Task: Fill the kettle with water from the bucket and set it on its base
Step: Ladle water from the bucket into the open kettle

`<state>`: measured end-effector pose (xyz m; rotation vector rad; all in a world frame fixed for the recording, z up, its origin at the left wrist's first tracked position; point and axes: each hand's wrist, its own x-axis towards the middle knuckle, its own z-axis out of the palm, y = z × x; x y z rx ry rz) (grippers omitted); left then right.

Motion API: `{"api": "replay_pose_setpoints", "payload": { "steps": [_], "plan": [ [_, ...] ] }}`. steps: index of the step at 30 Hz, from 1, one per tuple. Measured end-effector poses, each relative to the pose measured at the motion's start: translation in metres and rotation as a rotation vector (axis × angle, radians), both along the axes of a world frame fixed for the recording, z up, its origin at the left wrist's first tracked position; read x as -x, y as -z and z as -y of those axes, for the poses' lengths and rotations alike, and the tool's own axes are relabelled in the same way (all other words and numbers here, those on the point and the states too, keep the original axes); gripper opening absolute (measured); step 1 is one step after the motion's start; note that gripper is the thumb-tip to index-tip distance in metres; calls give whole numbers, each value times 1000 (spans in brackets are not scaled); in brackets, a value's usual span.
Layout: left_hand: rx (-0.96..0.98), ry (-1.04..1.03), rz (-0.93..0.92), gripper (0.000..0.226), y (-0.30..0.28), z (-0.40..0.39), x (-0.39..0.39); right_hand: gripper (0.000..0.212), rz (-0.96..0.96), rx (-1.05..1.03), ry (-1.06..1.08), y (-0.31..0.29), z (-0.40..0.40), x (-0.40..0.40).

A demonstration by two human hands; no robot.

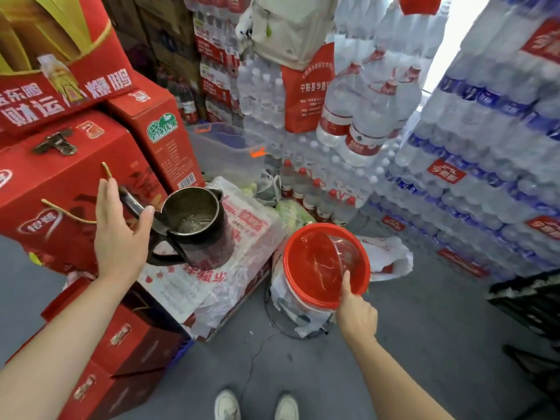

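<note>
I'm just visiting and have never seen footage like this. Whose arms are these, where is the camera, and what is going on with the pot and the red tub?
There is no machine here. A person wears a wide-angle camera on the head, looking down, so you see their own two arms and, at the bottom, their shoes.

The left hand rests against the open lid of a dark metal kettle, holding it open. The kettle stands on a plastic-wrapped carton, and a little water shows inside.

The right hand, its fingers on the rim, holds a clear scoop in a red-rimmed bucket standing on the floor.

Stacked bottled water and red gift boxes surround them. I cannot see the kettle's base.
</note>
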<state>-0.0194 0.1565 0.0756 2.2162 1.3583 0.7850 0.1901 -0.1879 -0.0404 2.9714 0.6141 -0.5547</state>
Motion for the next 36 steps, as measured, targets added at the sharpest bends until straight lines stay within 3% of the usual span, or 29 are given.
{"api": "replay_pose_setpoints", "payload": {
  "steps": [4,10,12,18,26,30,34,36],
  "plan": [
    [0,-12,-10,70,-3,2,-1,69,-156,-146,149,16,-13,-2],
    [-6,-16,-22,70,-3,2,-1,61,-660,-843,740,16,-10,0],
    [-7,-17,-22,70,-3,2,-1,61,-739,-969,840,15,1,0],
    [4,-14,-5,73,-3,2,-1,60,-752,-1133,845,-4,20,8],
    [16,2,-14,73,-2,2,-4,59,-761,-1199,765,-32,38,16],
    [20,11,0,73,-3,2,-5,90,-789,-1270,712,-62,31,20],
    [27,1,11,73,-5,2,-4,58,-802,-1264,619,-85,16,15],
    [30,2,16,74,-5,2,-2,57,-804,-1260,580,-96,3,12]
  ]
}}
